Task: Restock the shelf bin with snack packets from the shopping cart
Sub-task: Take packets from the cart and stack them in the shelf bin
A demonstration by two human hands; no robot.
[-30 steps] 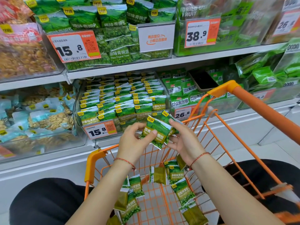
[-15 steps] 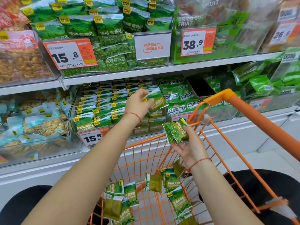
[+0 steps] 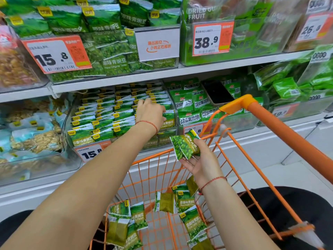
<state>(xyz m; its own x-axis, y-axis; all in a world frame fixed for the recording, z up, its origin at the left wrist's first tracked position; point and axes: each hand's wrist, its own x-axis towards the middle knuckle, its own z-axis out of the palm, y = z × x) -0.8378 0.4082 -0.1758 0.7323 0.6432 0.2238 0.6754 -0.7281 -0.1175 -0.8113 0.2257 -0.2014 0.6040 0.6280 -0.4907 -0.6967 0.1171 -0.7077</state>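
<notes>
- Green snack packets (image 3: 185, 147) are held in a small fan by the right hand (image 3: 202, 164), thumb over them, at centre right of the frame above the orange shopping cart (image 3: 281, 130).
- At frame centre, the left hand (image 3: 151, 112) is laid in the shelf bin (image 3: 69, 116), fingers bent down over the rightmost row; whether a packet is pinched cannot be told.
- More packets (image 3: 192, 223) are seen loose in the cart at lower centre.
- Neat rows could be knocked askew if the packet is pushed in at a slant.
- The fan could slip from the right hand, since it is held only lightly.
- Left fingertips are hidden behind the hand's back; price tags are blurred.
</notes>
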